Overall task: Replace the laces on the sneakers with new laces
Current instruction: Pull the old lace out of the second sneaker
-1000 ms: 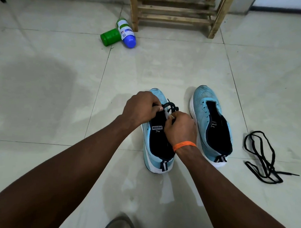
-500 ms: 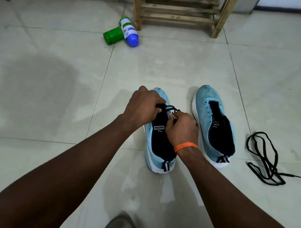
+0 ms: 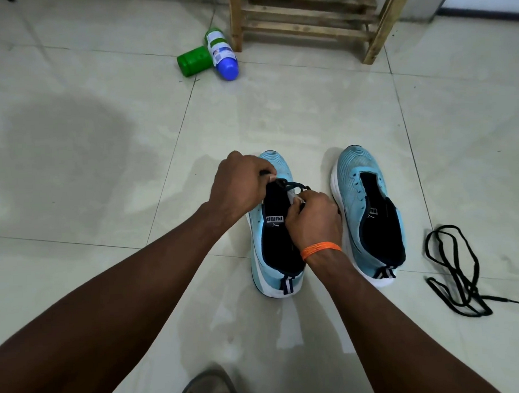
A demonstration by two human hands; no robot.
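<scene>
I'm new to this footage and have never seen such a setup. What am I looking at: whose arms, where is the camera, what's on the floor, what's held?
There is no machine here: a person wears one wide-angle camera on the head, so you look down along their own arms. The left hand and right hand each hold part of a black lace threaded at the front of the left sneaker. The right sneaker beside it has empty eyelets. A loose black lace lies on the tiled floor to the right. Farther off lie a green bottle and a blue-capped white bottle, by a wooden rack.
</scene>
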